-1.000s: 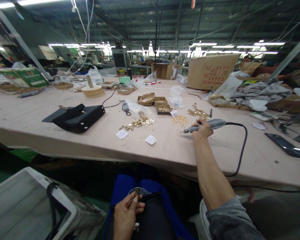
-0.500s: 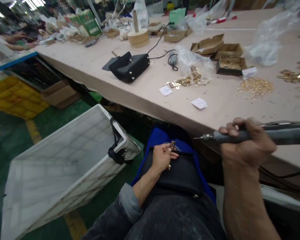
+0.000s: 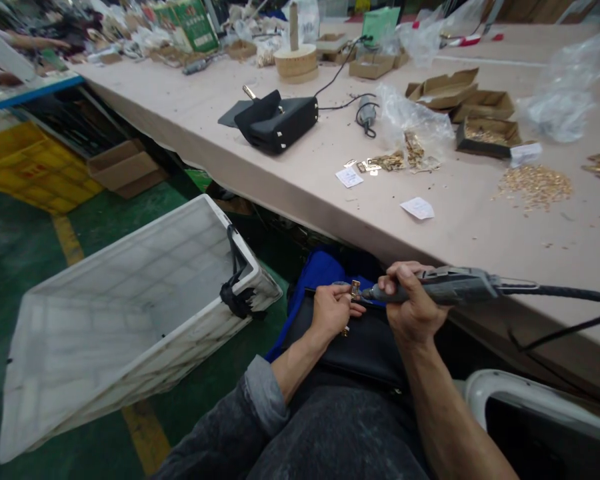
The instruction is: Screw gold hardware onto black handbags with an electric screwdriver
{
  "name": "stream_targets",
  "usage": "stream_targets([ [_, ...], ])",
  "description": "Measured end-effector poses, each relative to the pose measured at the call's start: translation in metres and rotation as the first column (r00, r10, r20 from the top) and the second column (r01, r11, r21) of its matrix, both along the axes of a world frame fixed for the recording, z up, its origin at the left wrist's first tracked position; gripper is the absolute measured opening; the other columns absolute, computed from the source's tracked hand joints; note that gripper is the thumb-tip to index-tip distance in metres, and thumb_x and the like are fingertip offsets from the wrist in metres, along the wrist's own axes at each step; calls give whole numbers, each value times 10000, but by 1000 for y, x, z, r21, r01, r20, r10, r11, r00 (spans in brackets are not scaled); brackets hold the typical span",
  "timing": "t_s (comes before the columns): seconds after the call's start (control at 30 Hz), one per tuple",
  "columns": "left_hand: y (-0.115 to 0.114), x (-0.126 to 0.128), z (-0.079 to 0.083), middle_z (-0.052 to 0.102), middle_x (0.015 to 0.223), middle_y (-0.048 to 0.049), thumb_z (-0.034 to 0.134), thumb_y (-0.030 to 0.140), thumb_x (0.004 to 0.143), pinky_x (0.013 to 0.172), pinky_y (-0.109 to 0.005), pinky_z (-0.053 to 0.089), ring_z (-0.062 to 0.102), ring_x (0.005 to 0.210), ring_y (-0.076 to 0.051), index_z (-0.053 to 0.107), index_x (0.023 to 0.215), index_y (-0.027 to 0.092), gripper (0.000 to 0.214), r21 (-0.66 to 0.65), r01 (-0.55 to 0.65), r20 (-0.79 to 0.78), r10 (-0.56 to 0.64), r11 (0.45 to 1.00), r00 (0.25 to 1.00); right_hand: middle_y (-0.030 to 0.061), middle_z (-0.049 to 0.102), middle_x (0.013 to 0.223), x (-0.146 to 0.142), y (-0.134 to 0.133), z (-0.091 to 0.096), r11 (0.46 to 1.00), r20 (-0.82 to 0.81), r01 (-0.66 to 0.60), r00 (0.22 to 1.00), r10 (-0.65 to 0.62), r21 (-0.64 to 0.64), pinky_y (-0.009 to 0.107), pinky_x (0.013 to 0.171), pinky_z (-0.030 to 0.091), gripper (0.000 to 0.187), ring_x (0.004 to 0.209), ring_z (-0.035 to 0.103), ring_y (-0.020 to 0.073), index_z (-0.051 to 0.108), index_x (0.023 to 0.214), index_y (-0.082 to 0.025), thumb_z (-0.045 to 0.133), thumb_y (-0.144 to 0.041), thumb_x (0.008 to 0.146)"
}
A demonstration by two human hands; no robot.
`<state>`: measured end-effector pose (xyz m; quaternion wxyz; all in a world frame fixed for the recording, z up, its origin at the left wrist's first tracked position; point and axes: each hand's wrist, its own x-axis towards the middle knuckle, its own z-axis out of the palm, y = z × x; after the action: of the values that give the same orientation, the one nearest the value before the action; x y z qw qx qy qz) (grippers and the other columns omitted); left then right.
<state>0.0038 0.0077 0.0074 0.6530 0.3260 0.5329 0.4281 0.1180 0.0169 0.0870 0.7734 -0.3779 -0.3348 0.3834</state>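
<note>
A black leather bag [image 3: 367, 350] lies across my lap over blue cloth. My left hand [image 3: 330, 312] is closed at its upper edge, pinching a small gold metal fitting [image 3: 355, 288] between thumb and fingers. My right hand [image 3: 414, 312] is wrapped round a grey electric screwdriver [image 3: 460, 287], held nearly level. Its tip points left and reaches the gold fitting; whether it sits in a screw is too small to tell. A second gold piece [image 3: 345, 331] shows on the bag just below my left hand.
On the table [image 3: 300, 180] are another black bag [image 3: 280, 120], gold fittings [image 3: 390, 161], a heap of tiny gold parts [image 3: 535, 187], small cardboard boxes [image 3: 487, 137] and plastic bags. A white crate [image 3: 105, 300] stands at my left. The screwdriver's cord [image 3: 565, 291] trails right.
My right hand has brought the screwdriver left and down from beside the table edge to the gold fitting. My left hand keeps its pinch on the fitting. The view has shifted slightly.
</note>
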Motion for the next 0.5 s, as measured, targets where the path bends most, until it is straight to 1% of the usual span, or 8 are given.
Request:
stream_targets([
  [0.2,-1,-1,-3,761,869,-155,567,58,923,551,-225,619,763,647,-208,740,1066,28,228,11,11,10,-11,1000,1000,21,613,762,-9,-1,-6,1000,57,-6,998,7,-28,283,558,506,203,501,523,109,638,716,-163,768,-239,852],
  [0.33,-1,-1,-6,761,849,-153,575,88,933,541,-227,616,763,646,-214,740,1065,32,218,18,16,6,-16,1000,1000,17,616,757,-12,-1,-7,1000,88,-9,996,10,-9,293,560,507,198,506,528,116,636,715,-171,768,-228,851],
  [0.5,-2,-2,-5,748,772,-135,560,79,926,536,-225,612,761,642,-216,736,1050,22,222,26,25,5,-25,999,1000,12,614,752,-15,-4,-9,1000,180,-15,984,10,23,310,571,506,170,525,539,132,654,750,-182,751,-227,882],
])
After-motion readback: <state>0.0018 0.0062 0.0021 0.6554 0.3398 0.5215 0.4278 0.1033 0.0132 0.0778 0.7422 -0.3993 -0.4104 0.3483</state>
